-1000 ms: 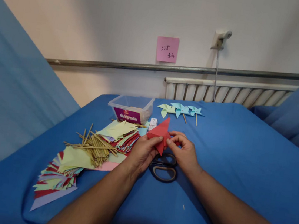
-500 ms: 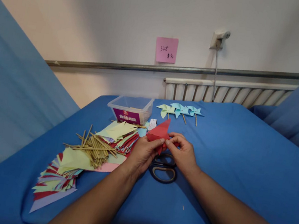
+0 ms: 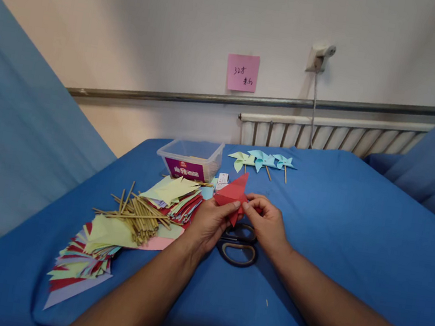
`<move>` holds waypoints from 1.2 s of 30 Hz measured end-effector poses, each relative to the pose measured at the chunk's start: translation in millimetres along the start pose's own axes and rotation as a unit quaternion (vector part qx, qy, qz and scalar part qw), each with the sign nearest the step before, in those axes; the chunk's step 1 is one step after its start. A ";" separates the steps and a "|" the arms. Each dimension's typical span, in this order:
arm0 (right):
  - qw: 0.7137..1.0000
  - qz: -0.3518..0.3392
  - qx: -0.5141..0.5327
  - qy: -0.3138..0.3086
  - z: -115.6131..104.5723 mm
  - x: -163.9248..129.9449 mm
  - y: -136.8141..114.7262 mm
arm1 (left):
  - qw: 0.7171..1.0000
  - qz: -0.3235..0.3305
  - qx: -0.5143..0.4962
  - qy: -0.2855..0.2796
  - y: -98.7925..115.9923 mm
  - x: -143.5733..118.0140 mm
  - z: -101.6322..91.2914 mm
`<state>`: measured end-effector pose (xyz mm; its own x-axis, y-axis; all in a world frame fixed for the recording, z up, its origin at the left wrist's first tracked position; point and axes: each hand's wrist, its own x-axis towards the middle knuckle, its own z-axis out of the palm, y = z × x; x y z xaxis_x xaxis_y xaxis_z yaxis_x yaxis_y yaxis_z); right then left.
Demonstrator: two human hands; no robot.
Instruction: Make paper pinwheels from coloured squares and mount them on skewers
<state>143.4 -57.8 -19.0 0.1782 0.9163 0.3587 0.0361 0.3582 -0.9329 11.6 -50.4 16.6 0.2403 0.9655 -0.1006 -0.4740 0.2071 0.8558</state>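
A red paper pinwheel (image 3: 233,189) with pointed blades is held up between both hands above the table. My left hand (image 3: 211,222) pinches it from the left, thumb on its front near the middle. My right hand (image 3: 266,219) grips its right side between thumb and fingers; the fingertips behind the paper are partly hidden. Scissors with dark handles (image 3: 237,254) lie beneath the hands, their blades hidden. Left of my left hand lie a fanned stack of cut coloured paper (image 3: 172,191) and a heap of thin wooden sticks (image 3: 141,220).
Another fanned paper stack (image 3: 83,263) lies at the near left. A clear plastic box (image 3: 189,159) stands at the back beside a small white box (image 3: 222,180). Finished pinwheels, one green (image 3: 241,160) and two blue (image 3: 262,160), lie at the back on the blue cloth (image 3: 352,248).
Hardly anything differs. My right thumb and fingers have shifted slightly against the red paper, and the paper has turned a little.
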 end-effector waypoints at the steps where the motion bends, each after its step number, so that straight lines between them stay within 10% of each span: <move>1: 1.000 0.004 0.001 0.001 0.2 0.0 0.0 | 1.000 0.000 0.000 0.002 -0.3 0.2 -0.1; 23: 0.992 0.074 0.089 0.045 -10.8 10.4 -5.6 | 0.992 0.005 0.125 0.024 6.7 1.2 -8.5; 36: 0.961 0.169 0.143 -0.166 -22.9 10.4 -8.6 | 0.939 -0.014 0.342 -0.030 25.5 -9.3 -4.8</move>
<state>167.4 -55.4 -7.9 -0.1932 0.9785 0.0721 -0.2496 0.0220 -0.9681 -6.8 -53.3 36.9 0.3011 0.9463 -0.1174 0.1841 0.0631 0.9809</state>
